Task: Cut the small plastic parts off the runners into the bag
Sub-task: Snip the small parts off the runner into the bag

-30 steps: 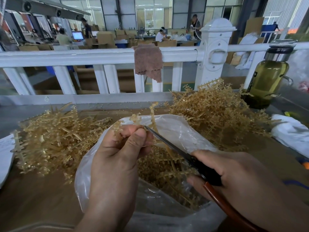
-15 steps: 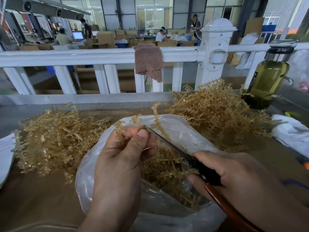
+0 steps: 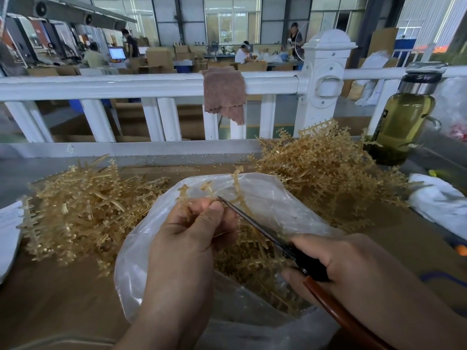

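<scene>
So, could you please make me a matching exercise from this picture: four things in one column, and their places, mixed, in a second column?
Things:
1. cloth
2. bottle
3. scissors
4. runner

Places:
A. held in the right hand
B. draped over the white rail
C. pinched by the left hand above the bag
D. upright at the far right

Pairs: 1-B, 2-D, 3-A, 4-C

Your bag point(image 3: 278, 205): thin, glossy clear plastic. Runners point(image 3: 316, 168): amber semi-gloss plastic. Your scissors point(image 3: 254, 223): dark matt metal blades.
</scene>
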Demonstrator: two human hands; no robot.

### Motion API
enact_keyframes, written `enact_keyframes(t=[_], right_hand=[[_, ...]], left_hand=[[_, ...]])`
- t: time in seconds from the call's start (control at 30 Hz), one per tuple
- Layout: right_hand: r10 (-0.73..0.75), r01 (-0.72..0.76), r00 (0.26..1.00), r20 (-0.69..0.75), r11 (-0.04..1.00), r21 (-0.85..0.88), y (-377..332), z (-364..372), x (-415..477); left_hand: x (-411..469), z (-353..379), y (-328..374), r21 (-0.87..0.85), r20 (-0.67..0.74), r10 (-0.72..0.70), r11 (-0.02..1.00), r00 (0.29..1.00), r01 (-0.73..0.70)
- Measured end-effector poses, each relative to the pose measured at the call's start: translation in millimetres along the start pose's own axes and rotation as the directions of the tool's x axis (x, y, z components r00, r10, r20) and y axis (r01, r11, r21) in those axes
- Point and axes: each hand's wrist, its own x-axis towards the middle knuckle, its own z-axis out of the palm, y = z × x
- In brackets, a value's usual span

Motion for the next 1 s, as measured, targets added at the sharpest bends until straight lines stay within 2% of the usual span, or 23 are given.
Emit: enact_keyframes(t=[0.27, 0.63, 1.0], right_hand=[[-0.010, 0.011, 1.000, 0.004, 0.995, -0.095, 5.7, -6.0, -0.1], [0.014, -0.013, 1.000, -0.014, 0.999, 0.044, 0.5, -2.9, 0.2], [-0.012, 0.013, 0.999, -0.033, 0.999, 0.053, 1.9, -1.8, -3.3]], left_hand=[[3.4, -5.4, 1.8, 0.166, 0.003, 0.123, 0.979, 0.992, -0.122], [6.7, -7.1, 6.7, -0.024, 0.050, 0.091, 0.996, 0.995, -0.090], [2.9, -4.4, 5.7, 0.061, 0.032, 0.155, 0.986, 0.987, -0.156]])
